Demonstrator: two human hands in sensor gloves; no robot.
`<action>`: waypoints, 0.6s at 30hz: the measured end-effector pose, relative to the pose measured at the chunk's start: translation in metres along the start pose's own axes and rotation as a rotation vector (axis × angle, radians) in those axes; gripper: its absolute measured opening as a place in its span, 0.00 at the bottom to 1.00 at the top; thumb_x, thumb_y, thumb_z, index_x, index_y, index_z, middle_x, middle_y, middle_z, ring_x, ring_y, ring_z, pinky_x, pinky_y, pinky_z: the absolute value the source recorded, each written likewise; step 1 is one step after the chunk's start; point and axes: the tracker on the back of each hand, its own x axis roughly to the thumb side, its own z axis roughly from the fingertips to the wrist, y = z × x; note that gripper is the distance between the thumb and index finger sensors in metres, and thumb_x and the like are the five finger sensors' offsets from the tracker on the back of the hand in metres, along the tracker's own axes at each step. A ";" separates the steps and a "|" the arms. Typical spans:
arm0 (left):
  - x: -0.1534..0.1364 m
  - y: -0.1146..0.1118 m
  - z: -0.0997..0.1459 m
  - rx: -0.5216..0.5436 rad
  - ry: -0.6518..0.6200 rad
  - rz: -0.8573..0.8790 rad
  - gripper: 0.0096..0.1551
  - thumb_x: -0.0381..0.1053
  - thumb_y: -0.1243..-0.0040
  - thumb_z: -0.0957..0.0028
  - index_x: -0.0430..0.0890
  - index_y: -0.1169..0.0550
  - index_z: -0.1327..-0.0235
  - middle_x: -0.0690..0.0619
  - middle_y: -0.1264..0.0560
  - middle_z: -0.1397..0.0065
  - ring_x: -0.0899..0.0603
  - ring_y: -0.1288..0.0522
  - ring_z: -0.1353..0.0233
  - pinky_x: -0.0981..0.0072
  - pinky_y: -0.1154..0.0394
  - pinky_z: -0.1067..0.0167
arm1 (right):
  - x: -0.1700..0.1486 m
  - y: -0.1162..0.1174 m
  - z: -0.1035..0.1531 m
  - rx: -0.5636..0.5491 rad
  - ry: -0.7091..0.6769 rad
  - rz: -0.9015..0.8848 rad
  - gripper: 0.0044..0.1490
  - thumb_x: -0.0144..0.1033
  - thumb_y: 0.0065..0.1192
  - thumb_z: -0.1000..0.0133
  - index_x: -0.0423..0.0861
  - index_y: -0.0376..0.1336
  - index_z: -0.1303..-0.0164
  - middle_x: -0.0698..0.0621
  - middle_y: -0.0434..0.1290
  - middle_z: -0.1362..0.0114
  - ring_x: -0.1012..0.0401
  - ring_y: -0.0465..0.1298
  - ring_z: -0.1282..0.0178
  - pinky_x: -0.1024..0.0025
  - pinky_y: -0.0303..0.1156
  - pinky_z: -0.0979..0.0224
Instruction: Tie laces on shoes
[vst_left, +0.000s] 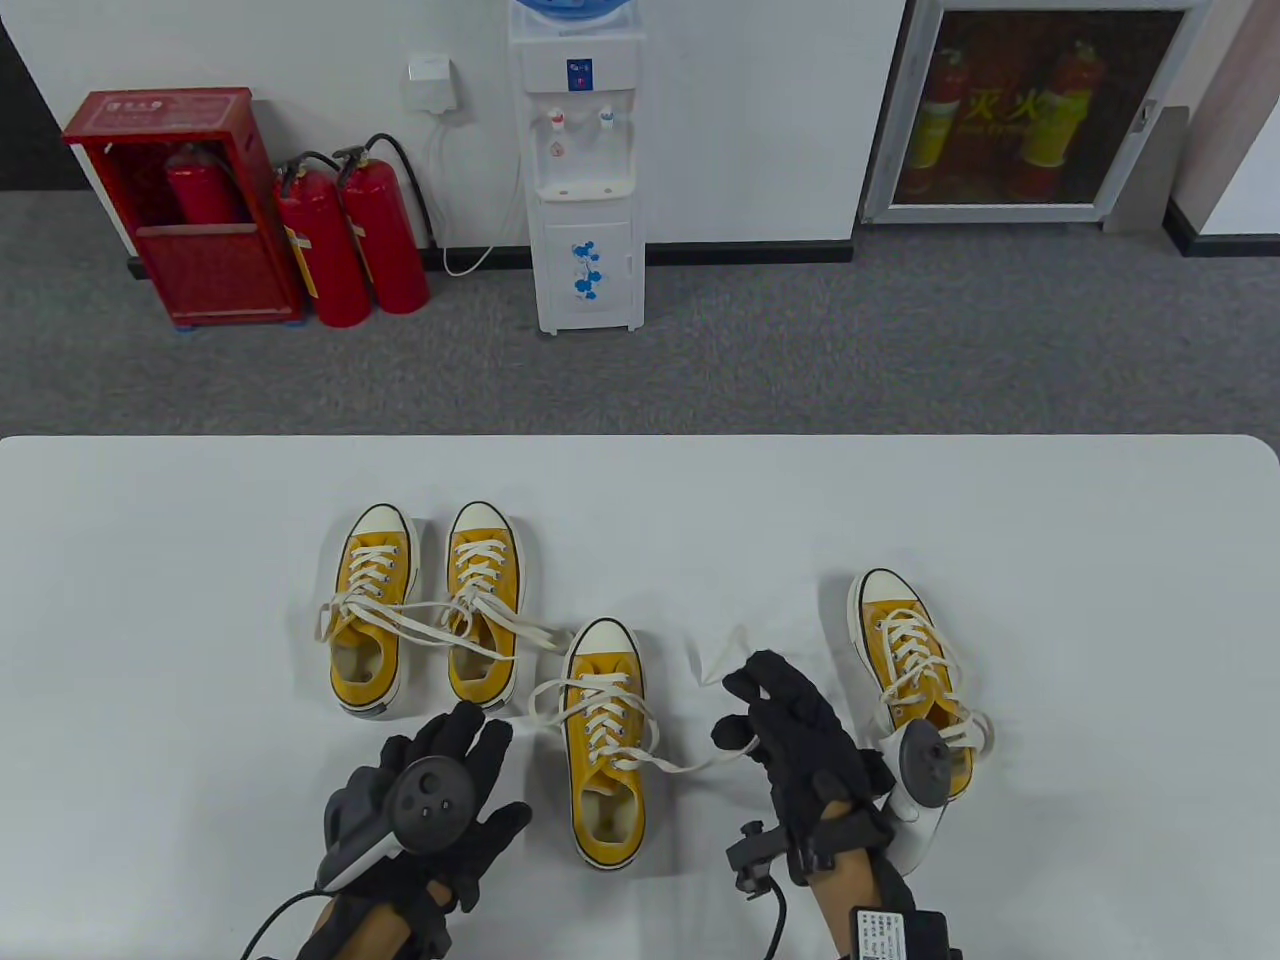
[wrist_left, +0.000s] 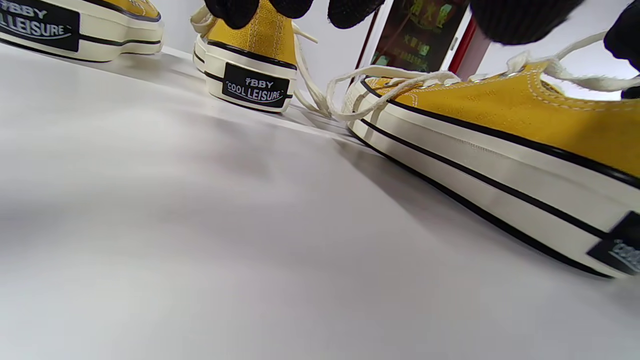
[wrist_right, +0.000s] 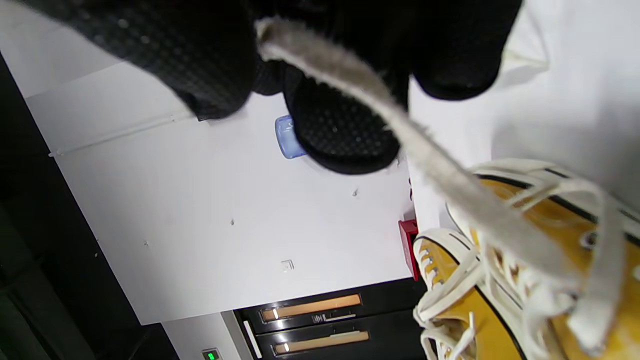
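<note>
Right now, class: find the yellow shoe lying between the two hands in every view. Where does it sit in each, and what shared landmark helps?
Table view: middle shoe, bottom centre, between both hands.
Left wrist view: right side, seen side-on.
Right wrist view: lower right corner, blurred.
Shared landmark: its loose white lace, pinched by the right hand.

Left hand (vst_left: 425, 800) flat, fingers spread; right hand (vst_left: 790, 725) pinching.
</note>
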 end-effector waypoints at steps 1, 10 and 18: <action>0.001 0.000 -0.001 0.006 0.003 0.002 0.51 0.72 0.49 0.50 0.52 0.46 0.17 0.42 0.54 0.11 0.29 0.47 0.14 0.20 0.53 0.26 | 0.000 0.000 0.000 -0.004 0.000 0.011 0.35 0.37 0.67 0.48 0.47 0.61 0.28 0.46 0.69 0.28 0.61 0.83 0.55 0.49 0.72 0.36; 0.015 0.028 -0.024 0.061 0.091 0.081 0.43 0.63 0.46 0.47 0.51 0.40 0.19 0.42 0.42 0.13 0.34 0.24 0.28 0.33 0.32 0.33 | -0.003 0.003 -0.002 -0.024 -0.018 0.129 0.32 0.32 0.64 0.49 0.47 0.65 0.32 0.46 0.73 0.31 0.64 0.83 0.65 0.53 0.76 0.42; 0.031 0.039 -0.067 0.019 0.225 0.070 0.37 0.55 0.42 0.47 0.54 0.36 0.22 0.47 0.34 0.16 0.43 0.13 0.49 0.45 0.21 0.47 | -0.003 0.002 -0.003 -0.026 -0.010 0.132 0.31 0.32 0.64 0.49 0.47 0.66 0.32 0.47 0.73 0.32 0.64 0.83 0.67 0.53 0.76 0.43</action>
